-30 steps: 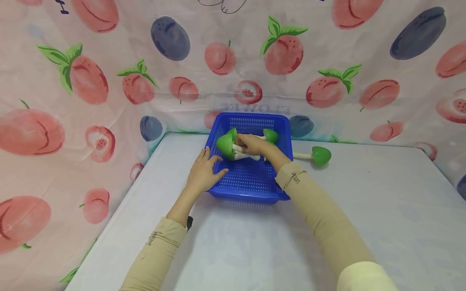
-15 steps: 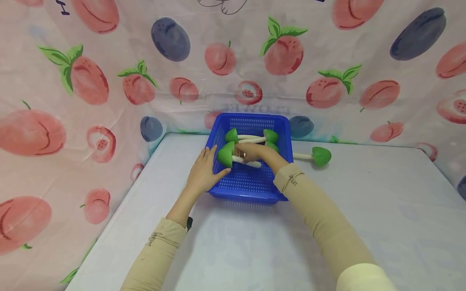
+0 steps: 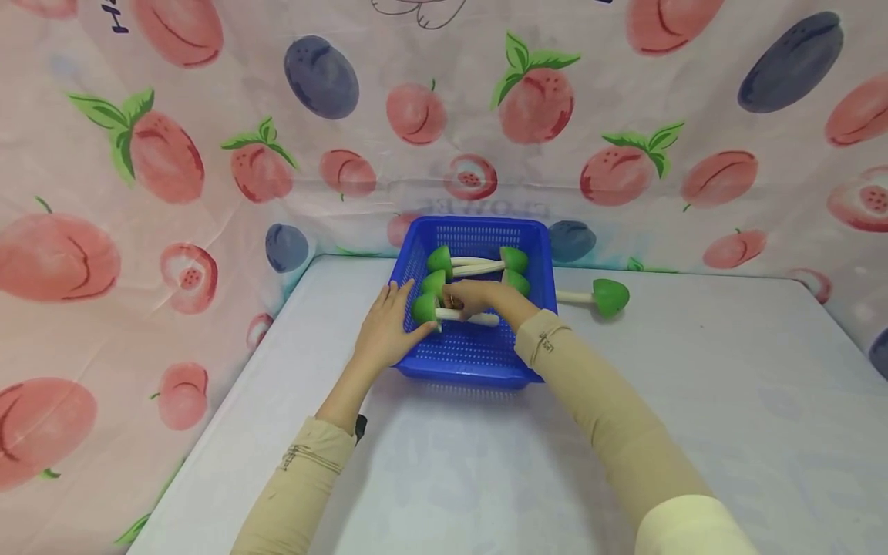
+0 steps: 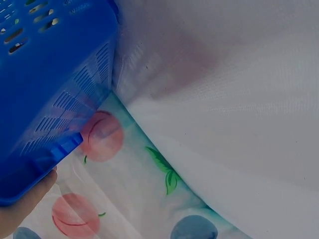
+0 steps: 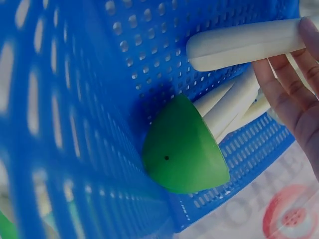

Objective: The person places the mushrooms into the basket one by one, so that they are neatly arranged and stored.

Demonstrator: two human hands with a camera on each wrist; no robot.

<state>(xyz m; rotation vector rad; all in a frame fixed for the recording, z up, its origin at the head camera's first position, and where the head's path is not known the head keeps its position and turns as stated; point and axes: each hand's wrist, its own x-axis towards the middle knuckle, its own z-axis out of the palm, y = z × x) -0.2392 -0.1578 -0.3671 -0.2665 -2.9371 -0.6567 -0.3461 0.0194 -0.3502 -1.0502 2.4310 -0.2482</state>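
A toy mushroom with a green cap (image 3: 425, 310) and a white stem (image 5: 244, 44) lies low in the blue plastic basket (image 3: 465, 378). My right hand (image 3: 473, 297) reaches into the basket and pinches that stem between thumb and fingers. Its cap is toward the basket's left wall. Several more green-capped mushrooms lie behind it, including one cap at the back left (image 3: 440, 262) and one at the back right (image 3: 513, 259). My left hand (image 3: 385, 327) rests at the basket's left rim, fingers extended along it and thumb reaching inward. In the left wrist view, a finger (image 4: 35, 194) touches the rim from outside.
Another green-capped mushroom (image 3: 610, 298) lies on the white tabletop (image 3: 694, 385), right of the basket, its stem end hidden behind the basket wall. A fruit-printed cloth (image 3: 472, 116) hangs behind and to the left of the table, close behind the basket.
My right hand has moved toward the basket's front with the mushroom and lowered it beside the others, uncovering a cap behind it. The left hand stays at the rim.
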